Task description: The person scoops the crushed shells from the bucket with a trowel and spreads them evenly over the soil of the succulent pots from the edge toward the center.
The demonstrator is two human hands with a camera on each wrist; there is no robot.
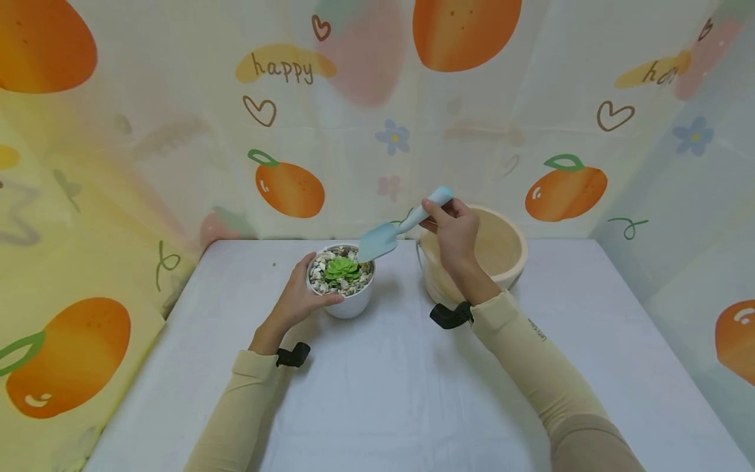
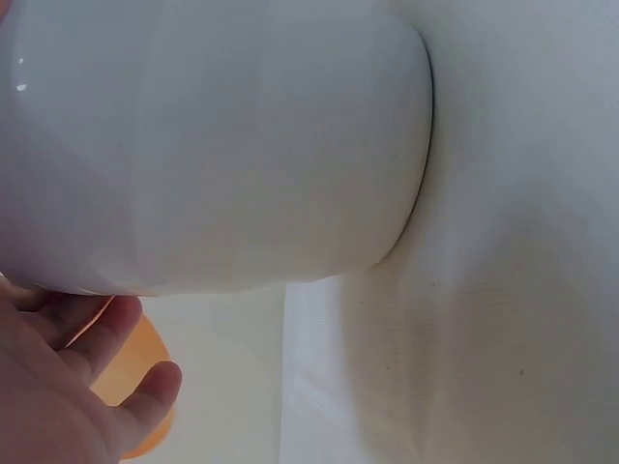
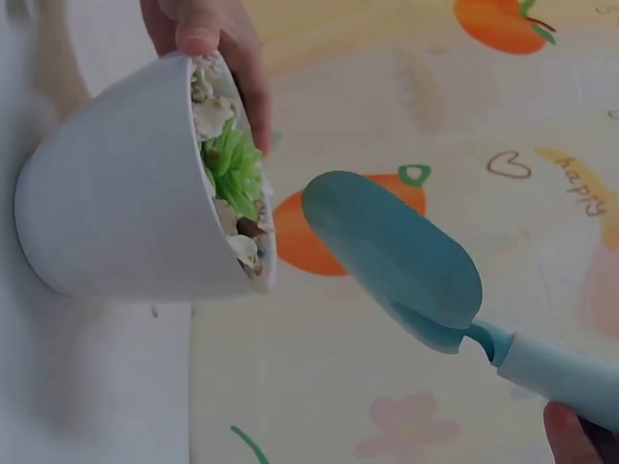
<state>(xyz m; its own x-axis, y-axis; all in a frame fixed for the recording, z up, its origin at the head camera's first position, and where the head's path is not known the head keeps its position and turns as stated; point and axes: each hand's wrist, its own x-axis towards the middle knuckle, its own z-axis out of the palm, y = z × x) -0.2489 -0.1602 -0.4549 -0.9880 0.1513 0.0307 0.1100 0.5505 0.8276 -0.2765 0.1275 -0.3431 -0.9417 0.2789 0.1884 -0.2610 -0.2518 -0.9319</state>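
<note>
My left hand grips a small white flower pot at its rim, thumb along the near side and fingers at the far left. Inside the pot a green succulent sits among pale pebbles. In the left wrist view the base of the pot meets the tabletop. By its handle, my right hand holds a light blue trowel, its blade slanting down to the left. The right wrist view has the blade apart from the pot's rim, with no soil visible on it.
Just behind and below my right wrist stands a wide cream-coloured bucket with a thin handle at its left side. A white cloth covers the table. Behind it hangs a fruit-patterned curtain, which also runs along both sides.
</note>
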